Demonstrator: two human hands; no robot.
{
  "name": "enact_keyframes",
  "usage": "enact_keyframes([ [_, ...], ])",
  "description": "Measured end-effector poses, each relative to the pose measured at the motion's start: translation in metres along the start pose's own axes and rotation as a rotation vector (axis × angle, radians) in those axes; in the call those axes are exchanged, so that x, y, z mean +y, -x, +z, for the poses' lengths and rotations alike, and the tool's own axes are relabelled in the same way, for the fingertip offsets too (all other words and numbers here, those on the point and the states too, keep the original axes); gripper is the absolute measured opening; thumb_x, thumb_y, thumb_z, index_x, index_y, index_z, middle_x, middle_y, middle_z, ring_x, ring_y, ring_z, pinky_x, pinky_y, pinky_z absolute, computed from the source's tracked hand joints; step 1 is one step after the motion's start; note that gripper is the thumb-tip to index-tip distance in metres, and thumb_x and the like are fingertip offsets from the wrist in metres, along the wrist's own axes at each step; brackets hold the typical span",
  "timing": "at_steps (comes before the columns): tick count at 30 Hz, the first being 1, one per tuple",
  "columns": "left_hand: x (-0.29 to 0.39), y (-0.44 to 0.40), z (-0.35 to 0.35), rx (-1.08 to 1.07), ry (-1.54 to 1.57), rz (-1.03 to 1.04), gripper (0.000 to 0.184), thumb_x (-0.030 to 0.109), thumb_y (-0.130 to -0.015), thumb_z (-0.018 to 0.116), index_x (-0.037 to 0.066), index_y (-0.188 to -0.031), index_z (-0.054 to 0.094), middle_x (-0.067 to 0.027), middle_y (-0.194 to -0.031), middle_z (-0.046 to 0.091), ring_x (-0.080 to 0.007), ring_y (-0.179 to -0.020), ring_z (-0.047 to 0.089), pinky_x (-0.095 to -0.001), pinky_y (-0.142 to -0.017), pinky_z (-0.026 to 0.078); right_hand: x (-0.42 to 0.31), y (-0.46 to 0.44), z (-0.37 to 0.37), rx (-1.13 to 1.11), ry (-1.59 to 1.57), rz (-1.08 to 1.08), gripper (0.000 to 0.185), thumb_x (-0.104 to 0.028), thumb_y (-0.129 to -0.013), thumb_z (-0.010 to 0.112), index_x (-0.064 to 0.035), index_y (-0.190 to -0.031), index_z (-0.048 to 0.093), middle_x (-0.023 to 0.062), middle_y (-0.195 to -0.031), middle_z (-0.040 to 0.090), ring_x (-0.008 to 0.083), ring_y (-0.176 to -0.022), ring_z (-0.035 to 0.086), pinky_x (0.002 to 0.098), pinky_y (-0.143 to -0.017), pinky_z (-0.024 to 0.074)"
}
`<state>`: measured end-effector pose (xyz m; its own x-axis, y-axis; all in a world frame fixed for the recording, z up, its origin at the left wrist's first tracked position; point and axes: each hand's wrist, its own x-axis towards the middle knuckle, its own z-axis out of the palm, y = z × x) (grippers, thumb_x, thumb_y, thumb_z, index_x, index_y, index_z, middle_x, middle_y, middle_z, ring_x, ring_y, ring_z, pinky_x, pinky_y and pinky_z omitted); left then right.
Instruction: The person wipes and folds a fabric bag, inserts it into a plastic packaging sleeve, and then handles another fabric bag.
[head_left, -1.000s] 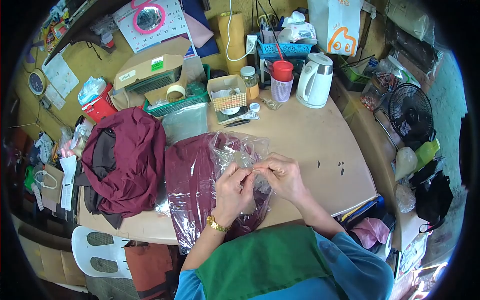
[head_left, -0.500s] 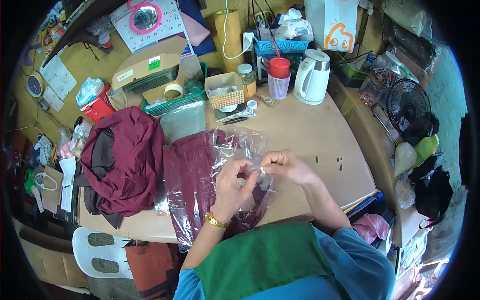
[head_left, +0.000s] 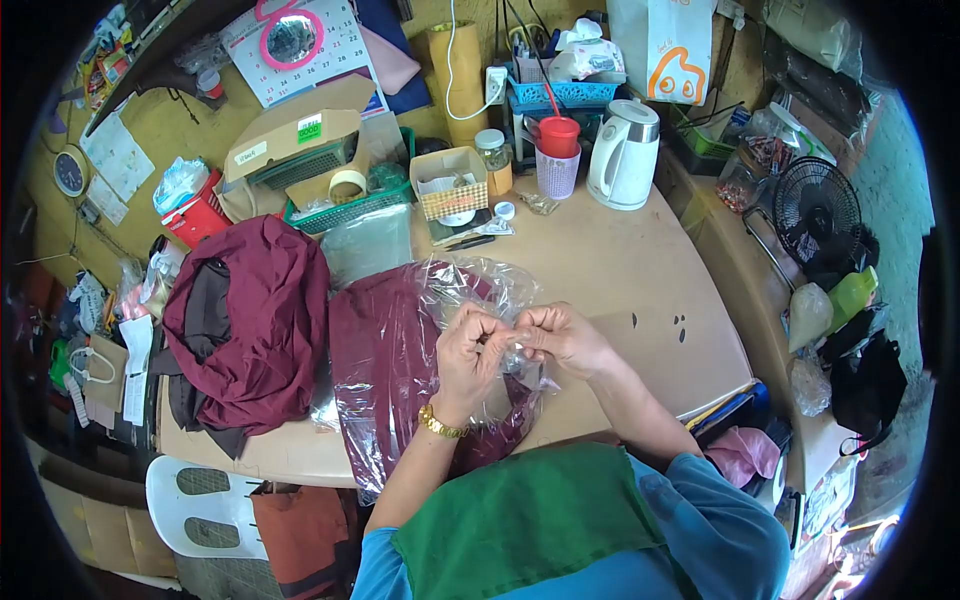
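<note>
A clear plastic bag (head_left: 385,350) with folded maroon cloth inside lies on the table at the front middle. Over its right side, my left hand (head_left: 468,350) is closed in a pinch, a gold watch on the wrist. Touching it at the fingertips, my right hand (head_left: 562,340) is pinched too. Crinkled clear plastic bunches around the fingers; any small item between them is too hidden to name. To the left of the bag rests a heap of maroon cloth (head_left: 270,350) with dark cloth in it.
Behind the bag are flat clear plastic sheets (head_left: 368,245), a green basket (head_left: 350,213), a small patterned box (head_left: 455,200), a glass jar (head_left: 494,160), a purple cup (head_left: 557,175) and a white kettle (head_left: 622,160). A black fan (head_left: 818,212) stands at the right, a white chair (head_left: 205,505) lower left.
My hands separated slightly, then came back together at the fingertips. The plastic around them is more bunched. The whole view has shifted a little.
</note>
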<state>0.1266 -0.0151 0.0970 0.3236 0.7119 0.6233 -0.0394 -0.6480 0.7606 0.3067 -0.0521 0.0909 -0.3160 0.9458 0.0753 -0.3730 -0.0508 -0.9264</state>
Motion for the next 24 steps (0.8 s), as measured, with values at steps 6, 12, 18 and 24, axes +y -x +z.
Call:
enact_keyframes([
  [6,0.002,-0.002,0.002,0.122,-0.229,0.199,0.022,0.012,-0.102,0.053,0.001,-0.083,0.055,-0.0056,-0.083,0.052,-0.0093,-0.063,0.048,-0.0245,-0.053,0.038,-0.008,0.001,0.013,0.343,0.398,-0.227,0.014,-0.009,-0.094,0.068,-0.0013,-0.083,0.063,-0.0030,-0.075,0.061,0.0030,-0.070,0.050,0.0226,-0.062,0.0421],
  [12,0.016,0.000,0.010,0.031,-0.072,-0.092,0.025,0.016,-0.104,0.050,-0.001,-0.087,0.055,-0.0109,-0.092,0.053,-0.0139,-0.057,0.056,-0.0272,-0.051,0.046,-0.014,-0.001,0.005,0.421,0.506,-0.386,0.014,-0.008,-0.093,0.068,-0.0002,-0.083,0.061,-0.0001,-0.073,0.060,0.0047,-0.070,0.050,0.0244,-0.061,0.0430],
  [18,0.012,0.001,0.008,-0.060,0.115,-0.231,0.022,0.013,-0.105,0.046,0.000,-0.089,0.053,-0.0070,-0.102,0.051,-0.0078,-0.066,0.055,-0.0230,-0.050,0.047,-0.011,-0.003,-0.018,0.677,0.583,-0.486,0.016,-0.007,-0.095,0.066,-0.0002,-0.082,0.060,-0.0014,-0.071,0.056,0.0055,-0.067,0.048,0.0247,-0.060,0.0419],
  [24,-0.006,0.043,-0.079,-0.056,-0.672,-0.319,0.037,0.022,-0.098,0.054,0.004,-0.130,0.052,-0.0238,-0.149,0.038,-0.0419,-0.138,0.037,-0.0541,-0.112,0.031,-0.025,0.044,-0.034,0.828,0.584,-0.488,0.019,-0.015,-0.095,0.067,-0.0011,-0.083,0.061,0.0046,-0.081,0.061,0.0109,-0.072,0.057,0.0273,-0.064,0.0460],
])
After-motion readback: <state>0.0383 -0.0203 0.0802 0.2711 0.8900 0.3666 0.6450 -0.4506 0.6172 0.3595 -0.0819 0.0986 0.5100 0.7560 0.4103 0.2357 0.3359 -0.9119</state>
